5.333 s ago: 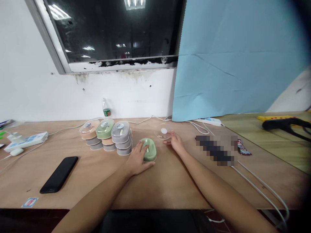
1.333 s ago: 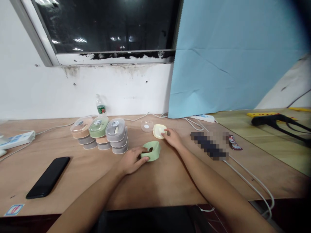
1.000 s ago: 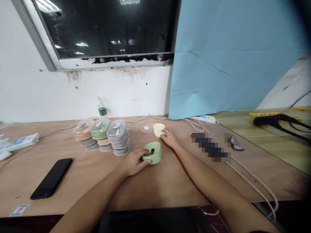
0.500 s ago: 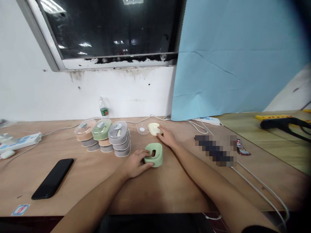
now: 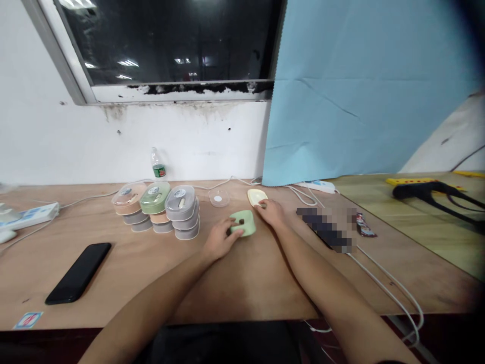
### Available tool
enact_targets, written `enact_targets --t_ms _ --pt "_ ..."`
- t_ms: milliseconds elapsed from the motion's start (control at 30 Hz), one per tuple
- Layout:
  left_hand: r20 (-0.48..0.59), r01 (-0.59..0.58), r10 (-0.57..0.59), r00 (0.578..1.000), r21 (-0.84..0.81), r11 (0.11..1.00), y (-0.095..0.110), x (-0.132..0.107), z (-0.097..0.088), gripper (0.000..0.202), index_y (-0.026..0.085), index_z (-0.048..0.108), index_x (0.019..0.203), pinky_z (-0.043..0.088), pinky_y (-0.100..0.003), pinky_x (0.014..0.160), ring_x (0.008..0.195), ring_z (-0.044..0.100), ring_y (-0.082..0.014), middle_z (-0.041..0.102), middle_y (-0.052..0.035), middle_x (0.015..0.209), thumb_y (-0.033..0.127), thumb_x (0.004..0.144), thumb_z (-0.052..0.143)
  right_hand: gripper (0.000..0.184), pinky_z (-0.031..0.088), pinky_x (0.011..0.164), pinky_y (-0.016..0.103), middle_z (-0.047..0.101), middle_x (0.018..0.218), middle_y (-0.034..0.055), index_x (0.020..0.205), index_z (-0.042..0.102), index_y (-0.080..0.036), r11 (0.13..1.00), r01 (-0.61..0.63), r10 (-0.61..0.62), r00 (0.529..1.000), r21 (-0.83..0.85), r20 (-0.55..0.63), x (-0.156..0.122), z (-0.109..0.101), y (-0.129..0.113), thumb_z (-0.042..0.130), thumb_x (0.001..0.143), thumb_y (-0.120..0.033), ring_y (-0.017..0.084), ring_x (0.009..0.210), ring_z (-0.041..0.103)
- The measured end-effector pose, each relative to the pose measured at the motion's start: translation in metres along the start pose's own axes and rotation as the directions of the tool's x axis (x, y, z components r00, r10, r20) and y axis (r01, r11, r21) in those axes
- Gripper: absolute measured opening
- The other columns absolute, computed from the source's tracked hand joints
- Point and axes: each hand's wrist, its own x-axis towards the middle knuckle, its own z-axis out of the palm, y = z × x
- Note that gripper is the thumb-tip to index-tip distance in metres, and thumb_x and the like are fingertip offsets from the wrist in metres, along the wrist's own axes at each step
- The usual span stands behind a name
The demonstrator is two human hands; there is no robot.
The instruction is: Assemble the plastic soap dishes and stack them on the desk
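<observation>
My left hand [image 5: 219, 238] grips a green oval plastic box base [image 5: 244, 223] on the wooden table [image 5: 242, 273], fingers curled on its near left edge. My right hand [image 5: 271, 211] rests just behind and to the right of it, fingertips on a cream oval insert [image 5: 256, 196] lying flat. A clear round-cornered lid [image 5: 219, 197] with a white sticker lies to the left of the insert. Stacks of similar lidded boxes [image 5: 161, 208] in orange, green and grey stand further left.
A black phone [image 5: 78, 272] lies at the near left. A white power strip [image 5: 26, 216] and cables run along the left and back. A small bottle [image 5: 157, 167] stands by the wall. More cables and a blurred dark object [image 5: 328, 227] lie to the right.
The green base has been slid away from me toward the back of the table with my left hand. My right hand shifted the cream insert a little to the right. The lid stayed in place.
</observation>
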Motion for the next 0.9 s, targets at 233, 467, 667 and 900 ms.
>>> enact_targets --t_ms 233,467,667,900 --pt "-0.185 0.338 -0.337 0.923 -0.028 0.941 0.003 0.101 0.018 0.072 0.014 0.069 0.084 0.047 -0.033 0.078 0.087 0.066 -0.026 0.071 -0.0125 0.075 0.064 0.09 0.018 0.029 0.043 0.081 0.03 0.067 0.105 0.0106 0.101 0.067 -0.019 0.999 0.012 -0.013 0.999 0.036 0.039 0.002 0.002 0.003 0.056 0.078 -0.033 0.024 0.099 0.06" --pt "-0.211 0.514 -0.483 0.85 0.131 0.848 -0.009 0.155 0.016 0.078 0.01 0.065 0.103 0.043 -0.039 0.087 0.104 0.062 -0.0319 0.069 -0.0217 0.101 0.068 0.088 0.015 0.029 0.043 0.083 0.028 0.066 0.107 0.0088 0.103 0.067 -0.019 0.995 0.09 -0.092 0.995 0.043 0.043 0.004 0.008 0.01 0.056 0.077 -0.026 0.022 0.099 0.059" --pt "-0.168 0.338 -0.301 0.939 0.281 0.898 -0.022 0.148 0.026 0.07 0.01 0.046 0.128 0.035 -0.037 0.098 0.121 0.049 -0.0307 0.051 -0.0214 0.133 0.064 0.084 0.04 0.031 0.042 0.087 0.031 0.066 0.107 0.01 0.103 0.067 -0.018 0.991 0.113 -0.116 0.992 0.071 0.04 0.008 0.01 0.009 0.057 0.079 -0.035 0.023 0.101 0.059" --pt "-0.083 0.283 -0.284 0.955 0.541 0.792 -0.036 0.135 0.027 0.061 0.015 0.041 0.132 0.022 -0.053 0.103 0.122 0.044 -0.0345 0.053 -0.0186 0.13 0.056 0.09 0.027 0.031 0.042 0.086 0.031 0.065 0.107 0.0105 0.102 0.067 -0.018 0.988 0.132 -0.136 0.99 0.076 0.047 0.007 0.012 0.009 0.057 0.08 -0.037 0.023 0.1 0.058"
